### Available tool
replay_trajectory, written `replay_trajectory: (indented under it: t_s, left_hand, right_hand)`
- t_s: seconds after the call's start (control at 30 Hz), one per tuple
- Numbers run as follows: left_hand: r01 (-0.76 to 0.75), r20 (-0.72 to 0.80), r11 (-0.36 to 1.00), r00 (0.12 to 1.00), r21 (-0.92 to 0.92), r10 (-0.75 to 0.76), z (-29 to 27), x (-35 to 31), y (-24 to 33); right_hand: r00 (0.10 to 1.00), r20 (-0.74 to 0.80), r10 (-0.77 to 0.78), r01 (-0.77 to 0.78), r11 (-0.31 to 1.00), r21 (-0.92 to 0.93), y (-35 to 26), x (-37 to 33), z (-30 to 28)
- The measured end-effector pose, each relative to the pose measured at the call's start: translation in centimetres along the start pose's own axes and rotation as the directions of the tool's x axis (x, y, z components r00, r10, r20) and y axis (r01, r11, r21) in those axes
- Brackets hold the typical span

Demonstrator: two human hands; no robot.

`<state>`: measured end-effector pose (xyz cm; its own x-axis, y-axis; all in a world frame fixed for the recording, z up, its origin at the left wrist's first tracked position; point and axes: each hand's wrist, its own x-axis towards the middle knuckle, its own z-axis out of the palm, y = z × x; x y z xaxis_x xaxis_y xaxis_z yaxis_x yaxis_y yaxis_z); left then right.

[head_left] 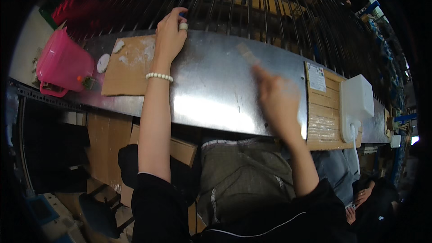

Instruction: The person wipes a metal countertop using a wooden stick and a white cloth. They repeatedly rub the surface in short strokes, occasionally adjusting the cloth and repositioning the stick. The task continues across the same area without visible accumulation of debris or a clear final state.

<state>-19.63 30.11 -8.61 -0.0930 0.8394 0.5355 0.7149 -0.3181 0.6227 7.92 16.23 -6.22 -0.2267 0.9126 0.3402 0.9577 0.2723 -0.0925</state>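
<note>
My left hand [171, 31] is at the far edge of the metal bench [207, 76], its fingers curled beside the dark rods. A small blue thing shows at its fingertips, mostly hidden, and I cannot make out what it is. Something pale and round sits at a finger, and a beaded bracelet [159, 77] circles the wrist. Blurred by motion, my right hand [279, 99] is closed on a flat brush [246, 53], whose pale bristle end points away from me over the bench top. White smears mark a piece of cardboard [128, 74] beside my left forearm.
A pink tub [65, 63] stands at the left, near white lumps [103, 63]. Many upright dark rods [234, 4] line the far side. To the right lie a cardboard sheet [324, 117] and a white plastic container [357, 103]. Another person's hands [362, 195] are at lower right.
</note>
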Motion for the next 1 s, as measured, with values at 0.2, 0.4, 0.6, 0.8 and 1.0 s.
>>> replay_trajectory:
  t_s: [0.2,0.4,0.6,0.8,1.0]
  left_hand:
    - [-0.059,0.055,0.996,0.997,0.07,0.056,0.2,0.3,1.2]
    - [-0.043,0.032,0.997,0.999,0.059,0.041,-0.3,0.0,1.7]
    - [-0.041,0.058,0.998,0.998,0.049,0.038,-0.4,-0.2,2.0]
    - [-0.041,0.097,0.996,0.995,0.076,0.033,-0.3,-0.2,1.5]
    - [0.03,0.08,0.981,0.996,0.193,-0.047,-1.3,-0.1,1.0]
  right_hand:
    - [0.974,0.19,-0.126,0.119,0.992,0.051,-2.9,-2.4,-1.8]
    - [0.985,0.145,-0.094,0.093,0.996,0.013,-3.5,-1.2,-1.6]
    - [0.997,0.044,-0.056,0.056,0.998,0.003,-2.4,-0.8,-0.1]
    - [0.996,0.066,-0.055,0.054,0.998,0.023,-3.1,-0.9,-0.3]
    - [0.992,0.122,-0.003,-0.002,0.999,0.044,-4.7,-1.9,-1.3]
